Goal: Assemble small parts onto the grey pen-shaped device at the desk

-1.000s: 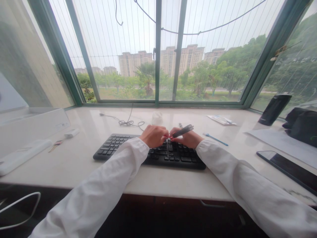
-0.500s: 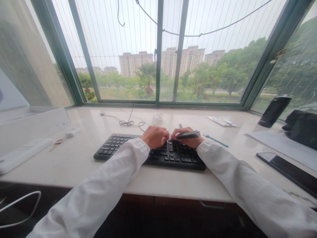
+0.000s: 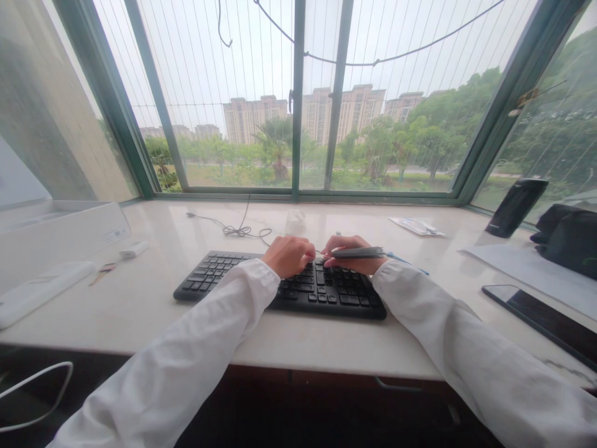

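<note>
Home workspace, upper-floor flat. I see a black keyboard (image 3: 331,298) on a stone counter (image 3: 93,320) under a green-framed window (image 3: 298,99), apartment towers (image 3: 254,121) outside.

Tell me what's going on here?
A person is at a white counter by a big window. Their right hand holds a dark grey pen just above a black keyboard, and their left hand sits curled over the keys beside it. A phone lies on the counter off to the right.
</note>
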Available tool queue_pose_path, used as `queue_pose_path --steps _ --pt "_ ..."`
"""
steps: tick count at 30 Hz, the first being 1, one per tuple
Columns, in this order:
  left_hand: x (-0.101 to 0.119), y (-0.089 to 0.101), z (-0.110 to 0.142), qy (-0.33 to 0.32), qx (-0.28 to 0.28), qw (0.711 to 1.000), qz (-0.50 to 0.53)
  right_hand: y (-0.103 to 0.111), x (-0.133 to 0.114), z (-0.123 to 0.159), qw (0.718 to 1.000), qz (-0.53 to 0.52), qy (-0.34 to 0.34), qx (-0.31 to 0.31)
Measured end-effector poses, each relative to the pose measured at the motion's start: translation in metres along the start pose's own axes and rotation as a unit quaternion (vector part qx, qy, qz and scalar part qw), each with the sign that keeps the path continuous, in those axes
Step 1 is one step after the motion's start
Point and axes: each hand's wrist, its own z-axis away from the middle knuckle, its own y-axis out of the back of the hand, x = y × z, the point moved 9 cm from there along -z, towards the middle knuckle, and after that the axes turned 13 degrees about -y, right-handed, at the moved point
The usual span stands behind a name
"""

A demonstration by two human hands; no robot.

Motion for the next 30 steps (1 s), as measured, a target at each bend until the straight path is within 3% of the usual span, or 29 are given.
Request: queue_pose_path --steps 4,8,13,17,22,30 --pt "-0.001 -0.004 0.000 0.006 -0.011 1.000 0.008 0.012 0.001 0.000 0.996 -0.063 -0.045 0.046" --pt "-0.004 0.002 0.001 0.031 0.017 0.999 0.028 0.021 -0.001 0.001 0.992 -0.043 -0.095 0.068" --pt "-0.005 0.010 0.001 0.057 0.064 0.994 0.065 0.017 0.000 0.002 0.987 -0.082 -0.133 0.042" --pt "-0.004 0.014 0.000 0.062 0.108 0.986 0.114 0.009 0.002 0.001 0.980 -0.148 -0.129 0.011" --pt "0.001 0.010 -0.003 0.042 0.116 0.979 0.164 0.001 -0.006 0.000 0.989 -0.109 -0.102 -0.015" --pt "-0.008 0.010 0.001 0.077 0.140 0.973 0.167 0.009 -0.001 -0.001 0.982 -0.152 -0.102 0.043"
